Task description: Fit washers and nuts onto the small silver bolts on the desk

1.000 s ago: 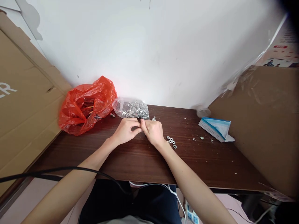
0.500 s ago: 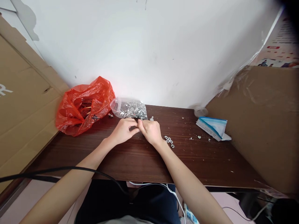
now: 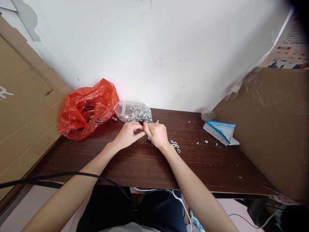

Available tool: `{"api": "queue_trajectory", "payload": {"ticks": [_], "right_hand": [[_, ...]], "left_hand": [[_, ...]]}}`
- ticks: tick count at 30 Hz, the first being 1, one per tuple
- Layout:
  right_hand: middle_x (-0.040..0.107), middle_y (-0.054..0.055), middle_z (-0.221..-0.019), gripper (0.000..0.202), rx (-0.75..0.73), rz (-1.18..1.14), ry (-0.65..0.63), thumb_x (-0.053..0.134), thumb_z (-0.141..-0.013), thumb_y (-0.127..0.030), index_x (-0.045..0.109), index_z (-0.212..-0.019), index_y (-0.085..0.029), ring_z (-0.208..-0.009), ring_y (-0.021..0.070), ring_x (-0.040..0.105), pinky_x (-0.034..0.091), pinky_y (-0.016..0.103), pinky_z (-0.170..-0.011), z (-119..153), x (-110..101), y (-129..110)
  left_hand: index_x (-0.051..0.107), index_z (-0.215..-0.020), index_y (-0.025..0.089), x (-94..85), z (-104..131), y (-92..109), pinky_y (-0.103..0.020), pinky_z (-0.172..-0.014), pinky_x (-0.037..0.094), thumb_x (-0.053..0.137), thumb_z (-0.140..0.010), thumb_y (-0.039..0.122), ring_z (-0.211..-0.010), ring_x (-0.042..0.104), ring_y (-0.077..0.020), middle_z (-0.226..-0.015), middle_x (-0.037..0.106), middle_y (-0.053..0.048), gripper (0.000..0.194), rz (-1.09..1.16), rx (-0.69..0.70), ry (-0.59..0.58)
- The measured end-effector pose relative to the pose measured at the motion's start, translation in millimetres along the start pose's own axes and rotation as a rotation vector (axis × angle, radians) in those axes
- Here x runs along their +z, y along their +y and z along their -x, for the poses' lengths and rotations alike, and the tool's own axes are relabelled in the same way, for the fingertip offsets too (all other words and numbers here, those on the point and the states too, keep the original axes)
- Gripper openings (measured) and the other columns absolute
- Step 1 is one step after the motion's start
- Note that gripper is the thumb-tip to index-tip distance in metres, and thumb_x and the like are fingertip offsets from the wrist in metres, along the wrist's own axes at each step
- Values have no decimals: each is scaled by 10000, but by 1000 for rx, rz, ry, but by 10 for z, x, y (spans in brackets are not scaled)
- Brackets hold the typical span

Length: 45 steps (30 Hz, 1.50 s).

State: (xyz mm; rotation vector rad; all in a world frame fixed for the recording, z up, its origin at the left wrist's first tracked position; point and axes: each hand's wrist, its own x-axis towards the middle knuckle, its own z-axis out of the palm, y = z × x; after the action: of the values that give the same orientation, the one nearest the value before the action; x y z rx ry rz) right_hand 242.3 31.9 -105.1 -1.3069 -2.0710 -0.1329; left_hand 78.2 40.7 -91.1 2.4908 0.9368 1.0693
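My left hand (image 3: 128, 135) and my right hand (image 3: 156, 134) meet at the fingertips above the dark wooden table (image 3: 145, 167). Thumb and fingers of the left are pinched together, and the right is curled with its thumb on top. Whatever lies between the fingertips is too small and too covered to name. A small pale metal piece (image 3: 149, 139) peeps out under my right hand. To the right of that wrist lie several metal nuts (image 3: 175, 145). Just behind the hands rests a clear plastic bag of small metal parts (image 3: 138, 112). Another small metal part (image 3: 157, 122) shows behind my right knuckles.
A red plastic bag (image 3: 89, 111) stands at the back left, beside a cardboard panel (image 3: 26, 96). On the right are a blue-and-white packet (image 3: 220, 131), a clear round container (image 3: 207, 115) and another cardboard panel (image 3: 272, 129). A black cable (image 3: 72, 174) crosses over my left forearm.
Both hands stay almost in place, with the right shifted very slightly to the right. The small pale metal piece under my right hand has come into view.
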Motion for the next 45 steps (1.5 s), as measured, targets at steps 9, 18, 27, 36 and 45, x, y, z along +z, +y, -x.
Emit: {"api": "queue_trajectory", "payload": {"ticks": [9, 18, 27, 36, 45], "right_hand": [[578, 11, -570, 577, 15, -9, 3, 252, -1011, -388, 561, -576, -169, -499, 100, 461, 221, 249, -529, 0, 14, 26], [564, 17, -553, 586, 1, -30, 43, 250, -1010, -385, 549, -556, -167, -491, 99, 454, 225, 256, -523, -2, 10, 48], [413, -11, -454, 561, 48, -145, 197, 272, -998, -392, 374, -487, -185, -423, 89, 318, 216, 264, -496, -16, 36, 129], [337, -24, -452, 521, 84, -260, 261, 301, -984, -394, 265, -500, -203, -425, 86, 264, 193, 275, -488, -28, 4, 154], [320, -29, -451, 519, 89, -321, 275, 306, -981, -397, 248, -504, -202, -421, 80, 258, 194, 274, -482, -23, 11, 140]], "left_hand": [[657, -701, 145, 24, 3, 6, -226, -594, 384, 652, -803, 208, -602, 484, -109, -625, 552, 14, 120, -18, -19, 14], [703, -779, 139, 14, -4, 17, -223, -571, 362, 643, -798, 254, -588, 480, -104, -625, 550, 10, 132, 39, -114, -4], [717, -1010, 108, -24, -38, 90, -250, -622, 446, 624, -779, 330, -660, 569, -138, -781, 686, -53, 333, 413, -382, -54], [735, -1020, 132, -65, -40, 84, -284, -694, 472, 653, -739, 267, -690, 594, -140, -808, 705, -62, 322, 619, -509, -24], [744, -953, 145, -55, -47, 57, -257, -673, 449, 674, -753, 269, -648, 568, -100, -820, 704, -51, 245, 714, -485, 9]]}}
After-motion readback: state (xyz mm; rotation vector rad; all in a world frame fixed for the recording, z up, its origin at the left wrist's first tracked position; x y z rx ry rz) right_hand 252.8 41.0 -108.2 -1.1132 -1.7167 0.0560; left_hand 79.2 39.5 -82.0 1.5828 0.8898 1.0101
